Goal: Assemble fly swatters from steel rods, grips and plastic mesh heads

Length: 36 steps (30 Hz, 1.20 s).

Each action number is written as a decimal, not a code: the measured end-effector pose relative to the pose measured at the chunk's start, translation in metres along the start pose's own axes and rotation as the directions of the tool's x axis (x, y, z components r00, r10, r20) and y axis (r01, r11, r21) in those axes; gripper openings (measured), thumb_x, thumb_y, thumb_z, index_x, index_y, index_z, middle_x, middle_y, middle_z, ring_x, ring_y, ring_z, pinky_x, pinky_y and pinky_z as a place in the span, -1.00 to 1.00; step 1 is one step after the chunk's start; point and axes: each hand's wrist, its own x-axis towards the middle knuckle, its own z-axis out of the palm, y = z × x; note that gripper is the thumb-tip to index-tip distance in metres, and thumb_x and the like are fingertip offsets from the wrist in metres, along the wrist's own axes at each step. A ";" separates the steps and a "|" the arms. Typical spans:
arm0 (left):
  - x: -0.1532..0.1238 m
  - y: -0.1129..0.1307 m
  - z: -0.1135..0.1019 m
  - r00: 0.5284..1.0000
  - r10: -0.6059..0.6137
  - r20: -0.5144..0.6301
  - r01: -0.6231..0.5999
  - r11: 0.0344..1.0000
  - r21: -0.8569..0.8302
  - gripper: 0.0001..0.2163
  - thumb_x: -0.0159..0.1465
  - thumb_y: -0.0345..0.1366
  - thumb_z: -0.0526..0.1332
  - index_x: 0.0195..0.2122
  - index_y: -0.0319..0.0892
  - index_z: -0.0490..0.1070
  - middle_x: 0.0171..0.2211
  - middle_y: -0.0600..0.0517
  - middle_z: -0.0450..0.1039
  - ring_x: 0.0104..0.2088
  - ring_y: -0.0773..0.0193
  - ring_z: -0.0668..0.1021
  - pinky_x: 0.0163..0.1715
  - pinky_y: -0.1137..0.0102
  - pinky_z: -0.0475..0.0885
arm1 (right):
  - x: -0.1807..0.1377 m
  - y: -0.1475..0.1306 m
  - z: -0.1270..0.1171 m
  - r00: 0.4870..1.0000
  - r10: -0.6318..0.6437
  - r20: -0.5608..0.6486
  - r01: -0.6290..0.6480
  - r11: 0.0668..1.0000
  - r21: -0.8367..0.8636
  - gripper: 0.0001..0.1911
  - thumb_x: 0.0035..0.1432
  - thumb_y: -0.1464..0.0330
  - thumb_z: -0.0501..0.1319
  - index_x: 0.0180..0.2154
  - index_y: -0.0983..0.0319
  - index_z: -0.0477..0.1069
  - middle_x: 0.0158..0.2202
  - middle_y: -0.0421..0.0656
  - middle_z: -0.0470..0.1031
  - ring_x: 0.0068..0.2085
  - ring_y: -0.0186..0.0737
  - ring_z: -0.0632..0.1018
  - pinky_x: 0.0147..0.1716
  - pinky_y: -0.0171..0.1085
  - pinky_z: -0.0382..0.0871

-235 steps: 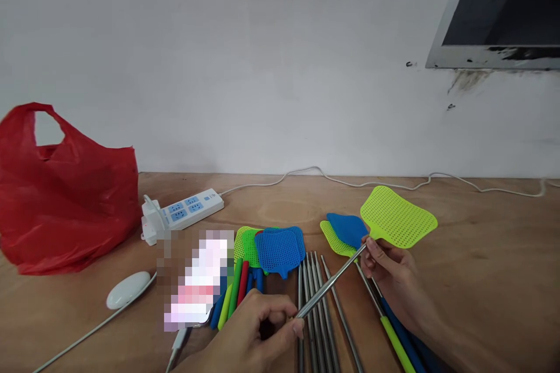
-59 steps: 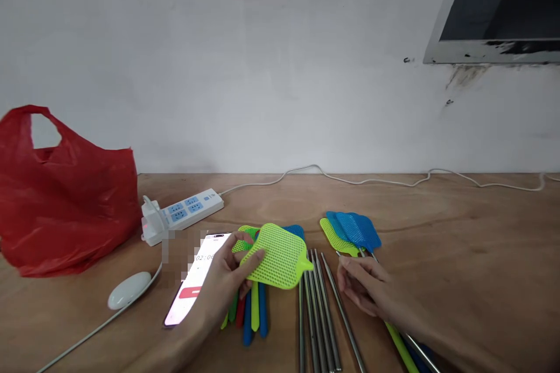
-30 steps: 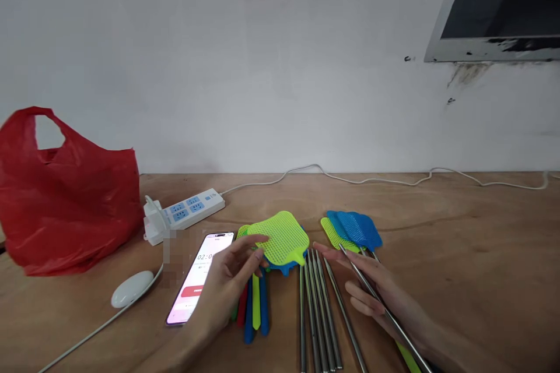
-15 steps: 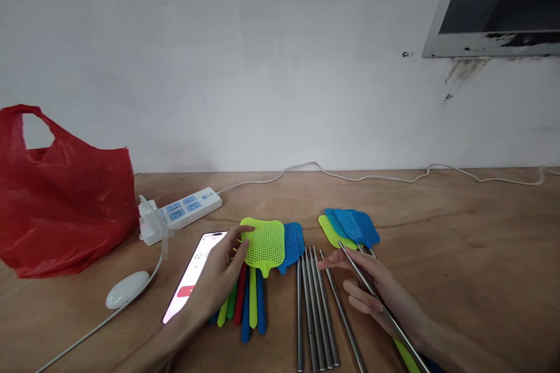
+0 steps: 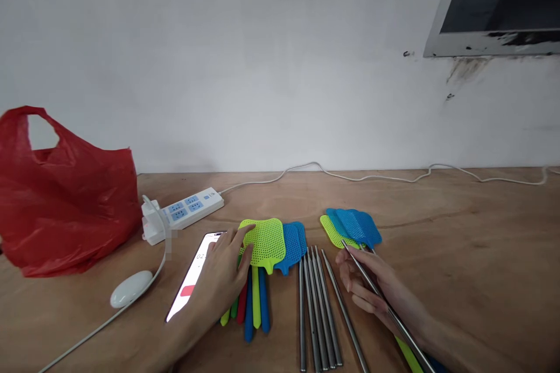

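Note:
My left hand (image 5: 223,271) has its fingers spread over the left edge of a yellow-green fly swatter head (image 5: 265,242), thumb and index finger touching its mesh. Blue fly swatter heads (image 5: 286,250) lie partly under it. Below are several coloured plastic handles (image 5: 249,312) in blue, green, red and yellow-green. A shiny metal rod (image 5: 376,288) slants through my right hand (image 5: 371,285), whose fingers are closed around it. Several more metal rods (image 5: 321,315) lie side by side between the hands. Past my right hand rests another stack of blue fly swatter heads (image 5: 359,226) over a yellow-green one.
A lit phone (image 5: 184,300) lies partly behind my left hand. A white power strip (image 5: 188,210), its cord (image 5: 363,179) and a white mouse-shaped object (image 5: 131,289) are on the wooden table (image 5: 481,256). At far left stands a red plastic bag (image 5: 74,204).
My left hand's fingers have spread a little, and the yellow-green head has turned slightly. My right hand's fingers have drawn in from the row of rods, still holding the slanted rod.

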 end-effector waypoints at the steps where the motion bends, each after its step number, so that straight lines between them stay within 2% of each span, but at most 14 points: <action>1: 0.000 -0.001 0.001 1.000 0.009 0.003 -0.009 1.000 0.023 -0.59 0.41 -0.23 -0.09 0.18 -0.16 0.36 -0.13 -0.17 0.49 -0.14 -0.08 0.52 -0.18 0.07 0.39 | 0.000 0.000 0.000 1.000 -0.001 0.004 0.001 1.000 0.000 -0.61 0.08 0.06 0.34 -0.40 0.28 0.43 -0.59 -0.25 0.48 -0.79 -0.65 0.00 -0.75 -0.44 -0.22; 6: -0.001 -0.006 0.007 1.000 0.023 0.005 -0.024 0.993 0.119 -0.59 0.43 -0.26 -0.07 0.22 -0.11 0.37 -0.19 -0.13 0.45 -0.16 -0.04 0.51 -0.20 0.12 0.39 | 0.000 0.001 0.001 1.000 0.001 0.003 -0.001 1.000 0.011 -0.62 0.09 0.07 0.34 -0.42 0.28 0.43 -0.60 -0.26 0.48 -0.80 -0.66 0.02 -0.75 -0.45 -0.22; 10: -0.004 -0.005 0.011 0.998 0.053 -0.014 -0.050 0.983 0.178 -0.61 0.43 -0.29 -0.05 0.18 -0.04 0.41 -0.09 -0.14 0.43 -0.08 -0.06 0.50 -0.17 0.09 0.38 | -0.001 0.001 0.001 1.000 -0.021 -0.001 0.021 1.000 0.010 -0.62 0.12 0.08 0.34 -0.41 0.29 0.45 -0.60 -0.27 0.46 -0.79 -0.67 0.04 -0.74 -0.46 -0.19; 14: -0.006 0.001 0.009 0.998 0.050 0.031 -0.054 0.987 0.153 -0.64 0.44 -0.27 -0.03 0.18 -0.01 0.39 0.10 -0.15 0.37 0.03 -0.10 0.47 -0.08 0.00 0.38 | -0.001 0.000 0.000 0.999 -0.038 -0.027 0.039 0.999 0.033 -0.64 0.12 0.10 0.36 -0.41 0.29 0.47 -0.65 -0.34 0.35 -0.77 -0.64 0.06 -0.73 -0.46 -0.15; 19: -0.009 0.007 0.008 0.992 0.122 -0.044 -0.119 0.990 0.073 -0.69 0.46 -0.23 -0.03 0.14 -0.04 0.38 0.14 -0.13 0.34 0.07 -0.08 0.43 0.00 -0.03 0.35 | 0.000 -0.004 -0.003 0.994 -0.056 -0.089 0.058 0.998 0.026 -0.62 0.11 0.09 0.37 -0.44 0.29 0.45 -0.73 -0.40 0.19 -0.76 -0.60 0.04 -0.71 -0.42 -0.15; 21: -0.010 0.009 0.007 0.986 0.163 -0.043 -0.161 0.986 0.034 -0.70 0.47 -0.22 -0.03 0.13 -0.04 0.36 0.14 -0.12 0.34 0.07 -0.06 0.43 0.01 -0.01 0.35 | 0.001 -0.004 -0.005 0.984 -0.117 -0.134 0.114 0.993 -0.025 -0.59 0.11 0.05 0.36 -0.46 0.28 0.44 -0.76 -0.41 0.14 -0.75 -0.57 0.03 -0.70 -0.40 -0.14; 25: -0.013 0.017 0.002 0.967 0.251 0.040 -0.249 0.967 -0.056 -0.75 0.48 -0.23 -0.01 0.08 -0.06 0.37 0.09 -0.10 0.36 0.10 -0.05 0.41 0.02 0.02 0.37 | 0.003 -0.004 -0.014 0.946 -0.242 -0.214 0.201 0.960 -0.196 -0.52 0.12 -0.05 0.31 -0.48 0.25 0.45 -0.78 -0.37 0.15 -0.69 -0.48 0.10 -0.64 -0.37 -0.03; 28: -0.015 0.026 -0.005 0.945 0.313 0.099 -0.302 0.946 -0.115 -0.78 0.47 -0.27 0.01 0.04 -0.08 0.39 0.03 -0.09 0.40 0.06 -0.01 0.43 0.02 0.06 0.39 | 0.006 -0.005 -0.020 0.893 -0.361 -0.270 0.238 0.886 -0.397 -0.46 0.14 -0.12 0.23 -0.50 0.23 0.45 -0.77 -0.34 0.18 -0.64 -0.41 0.16 -0.54 -0.33 0.09; 31: -0.018 0.033 -0.010 0.916 0.378 0.135 -0.358 0.921 -0.154 -0.78 0.46 -0.31 0.03 0.03 -0.10 0.39 0.00 -0.08 0.43 0.04 0.02 0.45 0.04 0.08 0.40 | 0.009 -0.004 -0.024 0.850 -0.466 -0.246 0.282 0.797 -0.534 -0.46 0.19 -0.13 0.17 -0.48 0.20 0.45 -0.79 -0.36 0.15 -0.65 -0.38 0.16 -0.44 -0.28 0.16; 33: -0.019 0.035 -0.011 0.895 0.413 0.166 -0.390 0.908 -0.154 -0.77 0.44 -0.33 0.05 0.05 -0.08 0.40 0.03 -0.08 0.43 0.06 0.02 0.45 0.08 0.05 0.38 | 0.010 -0.004 -0.025 0.846 -0.486 -0.219 0.297 0.771 -0.564 -0.47 0.22 -0.12 0.13 -0.44 0.20 0.45 -0.78 -0.37 0.16 -0.66 -0.36 0.16 -0.45 -0.27 0.16; 36: -0.020 0.035 -0.011 0.868 0.450 0.211 -0.430 0.893 -0.134 -0.71 0.42 -0.31 0.11 0.14 -0.03 0.37 0.14 -0.05 0.41 0.17 -0.01 0.41 0.18 -0.02 0.31 | 0.011 -0.003 -0.025 0.869 -0.444 -0.217 0.251 0.775 -0.580 -0.47 0.22 -0.13 0.10 -0.35 0.20 0.46 -0.74 -0.35 0.21 -0.66 -0.34 0.18 -0.55 -0.27 0.08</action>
